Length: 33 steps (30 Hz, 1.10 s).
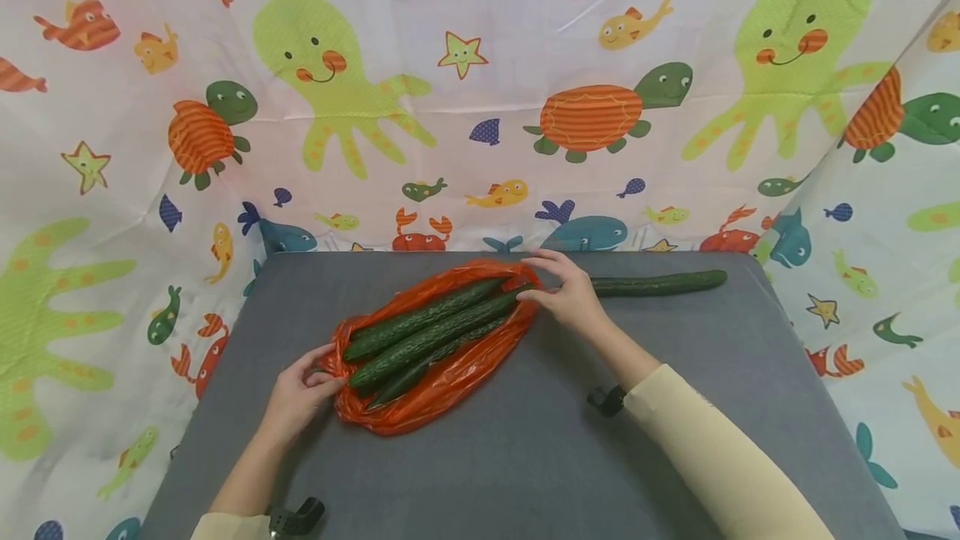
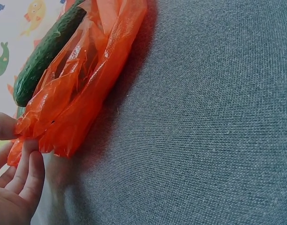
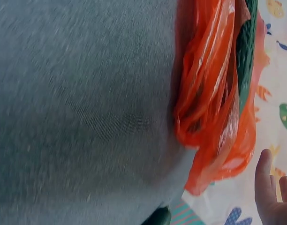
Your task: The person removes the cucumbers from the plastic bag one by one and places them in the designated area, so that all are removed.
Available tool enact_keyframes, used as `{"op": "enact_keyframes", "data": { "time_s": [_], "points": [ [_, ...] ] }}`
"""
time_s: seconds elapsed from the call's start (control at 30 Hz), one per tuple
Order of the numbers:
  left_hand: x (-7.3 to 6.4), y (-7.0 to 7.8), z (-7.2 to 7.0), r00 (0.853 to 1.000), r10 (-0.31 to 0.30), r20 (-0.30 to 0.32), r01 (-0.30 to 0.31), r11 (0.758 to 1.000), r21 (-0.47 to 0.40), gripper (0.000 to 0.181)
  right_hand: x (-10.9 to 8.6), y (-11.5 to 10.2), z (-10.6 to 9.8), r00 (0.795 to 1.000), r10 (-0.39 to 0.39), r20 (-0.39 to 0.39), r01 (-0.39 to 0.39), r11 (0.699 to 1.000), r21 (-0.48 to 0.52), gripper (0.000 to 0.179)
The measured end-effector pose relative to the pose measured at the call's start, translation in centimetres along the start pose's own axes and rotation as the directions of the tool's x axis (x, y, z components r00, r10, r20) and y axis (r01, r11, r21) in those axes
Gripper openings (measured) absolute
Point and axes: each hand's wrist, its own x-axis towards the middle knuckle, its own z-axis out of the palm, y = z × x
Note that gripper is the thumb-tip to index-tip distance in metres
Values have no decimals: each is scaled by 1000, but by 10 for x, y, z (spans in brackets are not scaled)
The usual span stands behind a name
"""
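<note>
An orange plastic bag (image 1: 472,369) lies spread open on the table with several dark green cucumbers (image 1: 435,344) side by side in it. At the bag's left end, my left hand (image 1: 295,398) pinches the gathered plastic (image 2: 54,112) between thumb and fingers, as the left wrist view shows. My right hand (image 1: 572,294) is at the bag's right end, thumb and fingers spread around its rim. In the right wrist view its fingers (image 3: 264,176) are extended beside the bag. One more cucumber (image 1: 660,283) lies outside the bag, to the right, partly behind my right hand.
The grey table (image 1: 525,457) ends at a back edge against a white curtain (image 1: 495,165) printed with sea animals, which also hangs at both sides. Dark wrist devices (image 1: 606,400) hang under both forearms.
</note>
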Motion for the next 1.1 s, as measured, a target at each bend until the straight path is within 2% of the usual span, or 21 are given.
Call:
{"op": "enact_keyframes", "data": {
  "time_s": [0.37, 0.5, 0.7, 0.83, 1.1],
  "points": [
    [0, 0, 1, 1000, -5, -7, 6, 1000, 27, 63, 1, -9, 30, 999, -28, 46, 28, 999, -15, 54],
    [0, 1, 1, 1000, -12, -5, 12, 1000, 29, 64, 1, -13, 43, 997, -42, 66, 39, 998, 40, 54],
    [0, 0, -1, 1000, -21, -7, 21, 1000, 12, 64, 0, -17, 66, 988, -65, 137, 46, 990, 134, 53],
    [0, -1, -1, 1000, -23, -8, 23, 1000, 9, 64, 0, -16, 79, 982, -53, 184, 23, 986, 162, 53],
    [0, 0, 0, 1000, -23, 1, 23, 999, -22, 64, -1, -8, 92, 973, 20, 231, -26, 999, 25, 57]
  ]
}}
